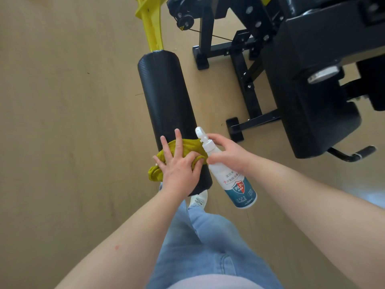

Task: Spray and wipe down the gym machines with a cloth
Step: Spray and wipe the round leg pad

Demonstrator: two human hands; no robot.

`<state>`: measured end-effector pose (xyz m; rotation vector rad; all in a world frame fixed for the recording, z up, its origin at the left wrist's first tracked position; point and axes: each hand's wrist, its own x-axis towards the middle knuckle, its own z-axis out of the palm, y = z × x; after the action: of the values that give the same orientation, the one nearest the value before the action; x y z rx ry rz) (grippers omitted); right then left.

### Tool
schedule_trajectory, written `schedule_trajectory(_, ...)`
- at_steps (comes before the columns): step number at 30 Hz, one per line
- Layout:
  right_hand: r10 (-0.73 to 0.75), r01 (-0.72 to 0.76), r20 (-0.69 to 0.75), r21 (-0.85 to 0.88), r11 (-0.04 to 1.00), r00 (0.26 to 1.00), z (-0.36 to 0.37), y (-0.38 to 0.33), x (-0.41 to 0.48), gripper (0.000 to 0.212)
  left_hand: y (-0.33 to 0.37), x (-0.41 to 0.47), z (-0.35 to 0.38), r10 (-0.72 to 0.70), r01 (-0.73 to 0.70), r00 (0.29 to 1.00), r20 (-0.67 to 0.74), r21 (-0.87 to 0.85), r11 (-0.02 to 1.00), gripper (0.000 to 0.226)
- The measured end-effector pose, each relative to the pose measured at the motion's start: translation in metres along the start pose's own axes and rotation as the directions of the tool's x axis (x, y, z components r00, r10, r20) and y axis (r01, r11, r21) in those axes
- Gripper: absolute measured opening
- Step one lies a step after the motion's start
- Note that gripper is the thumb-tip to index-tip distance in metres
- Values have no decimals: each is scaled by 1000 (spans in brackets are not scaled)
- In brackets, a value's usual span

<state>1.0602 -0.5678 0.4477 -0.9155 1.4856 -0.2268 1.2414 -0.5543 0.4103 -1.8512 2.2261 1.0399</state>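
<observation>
A long black padded roller (166, 101) of a gym machine runs from a yellow arm (152, 24) down toward me. An olive-yellow cloth (188, 146) lies over the roller's near end. My left hand (179, 165) presses flat on the cloth with fingers spread and straight, thumb on the fabric. My right hand (227, 152) grips the neck of a white spray bottle (235, 180) with a blue label, just right of the roller. Its white nozzle (200, 133) points up and left, toward the roller.
The black frame (245, 84) and feet of the machine stand on the tan floor to the right, with a large black seat pad (312, 97) and a handle (354, 155) beyond. My jeans and a white shoe (199, 200) are below the roller's end.
</observation>
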Motion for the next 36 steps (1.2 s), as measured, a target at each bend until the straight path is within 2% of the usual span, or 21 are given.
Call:
schedule_trajectory(5,62,-63,25,41,997,998,14,21,-16,63,-6,-52,38,41,-45,999,-36,-123,991,24)
schedule_trajectory(8,145,-148,26,152,977,989,21,29,-18,61,-18,-71,47,69,-95,993,-94,-313,945,24)
schedule_trajectory(11,223,-224,33,254,941,974,25,30,-18,44,-33,-75,37,-49,-20,992,-114,-541,841,33)
schedule_trajectory(13,250,-257,62,254,932,966,28,28,-19,27,-42,-72,27,-148,61,984,-96,-602,796,29)
schedule_trajectory(15,263,-273,73,242,931,962,33,25,-20,17,-46,-66,17,-213,112,973,-90,-625,773,24)
schedule_trajectory(18,263,-271,67,261,926,962,35,21,-24,13,-46,-59,5,-256,147,962,-93,-614,776,25)
schedule_trajectory(21,239,-256,97,259,931,966,32,18,-27,19,-43,-56,-6,-298,182,950,-90,-614,768,27)
schedule_trajectory(24,221,-243,134,179,953,966,32,11,-31,36,-44,-53,-10,-290,181,954,-81,-616,767,21)
schedule_trajectory(26,218,-240,156,144,960,963,35,7,-33,42,-45,-51,-12,-297,190,952,-73,-618,762,25)
schedule_trajectory(29,223,-249,172,148,957,960,37,3,-35,34,-47,-48,-13,-323,223,945,-48,-629,745,29)
schedule_trajectory(32,234,-257,151,154,954,960,31,-2,-33,42,-54,-42,-13,-342,240,939,-44,-628,741,25)
schedule_trajectory(36,222,-239,96,229,944,970,15,-12,-22,38,-56,-26,-29,-463,305,883,-81,-651,696,24)
